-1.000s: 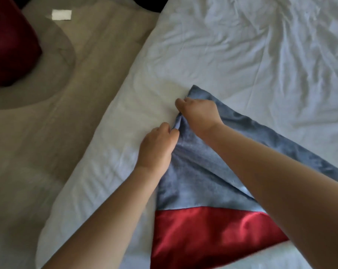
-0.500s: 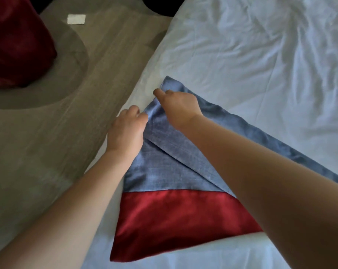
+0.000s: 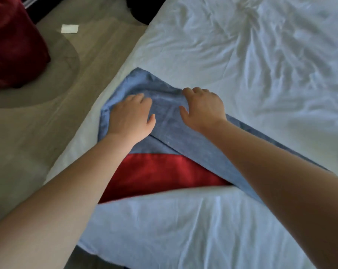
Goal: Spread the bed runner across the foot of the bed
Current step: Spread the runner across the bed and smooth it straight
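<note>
one end of the runner [image 3: 164,105] had been pinched at its corner between my two hands half a second earlier. now that pinch was gone, and the hands lay apart on top of the blue cloth. the end had also slid nearer the side edge of the bed [image 3: 241,65], its corner close to that edge. i took that to mean the pulling at this end was done and the smoothing begun. the cloth was still folded over itself, though, a blue flap lying across the red band [image 3: 154,171], so the spreading was far from finished.

the runner lay on the sheet at the near left part of the bed. its long axis ran on a slant, from the far-left corner back toward the near right, where it passed under my right forearm. the corner pointed away from me and left, toward the floor [image 3: 38,142].

my left hand [image 3: 130,117] rested palm down near the runner's left edge, fingers [image 3: 137,98] fairly straight on the cloth, holding nothing. my right hand [image 3: 203,109] sat on the flap's far edge, thumb spread, fingers [image 3: 197,91] bent over a raised ridge. whether they nipped that ridge or only pressed it i could not tell.
</note>
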Tool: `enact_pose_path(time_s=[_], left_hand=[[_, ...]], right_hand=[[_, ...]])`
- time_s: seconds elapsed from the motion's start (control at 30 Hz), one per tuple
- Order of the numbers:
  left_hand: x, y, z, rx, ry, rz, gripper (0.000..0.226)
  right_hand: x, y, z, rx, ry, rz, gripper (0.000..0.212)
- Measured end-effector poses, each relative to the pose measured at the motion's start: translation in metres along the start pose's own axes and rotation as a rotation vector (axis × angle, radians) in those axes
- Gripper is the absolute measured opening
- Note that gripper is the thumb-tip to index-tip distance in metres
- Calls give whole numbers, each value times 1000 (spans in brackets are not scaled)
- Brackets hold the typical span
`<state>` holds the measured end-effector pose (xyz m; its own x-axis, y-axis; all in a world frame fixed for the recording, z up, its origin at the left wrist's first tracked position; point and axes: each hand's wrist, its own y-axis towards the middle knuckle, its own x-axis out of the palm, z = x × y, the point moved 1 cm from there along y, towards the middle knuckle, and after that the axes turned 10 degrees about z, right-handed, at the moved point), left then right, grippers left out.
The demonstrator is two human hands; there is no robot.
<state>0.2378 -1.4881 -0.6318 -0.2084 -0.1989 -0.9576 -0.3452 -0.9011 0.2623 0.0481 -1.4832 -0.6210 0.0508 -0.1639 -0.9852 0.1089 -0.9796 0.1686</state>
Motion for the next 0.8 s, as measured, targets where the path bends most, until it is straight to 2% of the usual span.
enact_pose_path(time_s=[0.33, 0.5, 0.57, 0.63, 0.8], left_hand=[[16, -127, 76, 121, -58, -44, 25], [33, -177, 84, 272, -18, -192, 13], [34, -185, 84, 298, 37, -231, 25], [33, -185, 81, 326, 65, -188, 34], [32, -180, 69, 433, 37, -143, 41]], right_hand=[[21, -162, -6, 116, 68, -100, 36], [37, -208, -20, 142, 38, -114, 20], [43, -219, -25, 125, 49, -132, 17], [46, -223, -25, 121, 60, -132, 18], [44, -228, -22, 86, -1, -145, 14]])
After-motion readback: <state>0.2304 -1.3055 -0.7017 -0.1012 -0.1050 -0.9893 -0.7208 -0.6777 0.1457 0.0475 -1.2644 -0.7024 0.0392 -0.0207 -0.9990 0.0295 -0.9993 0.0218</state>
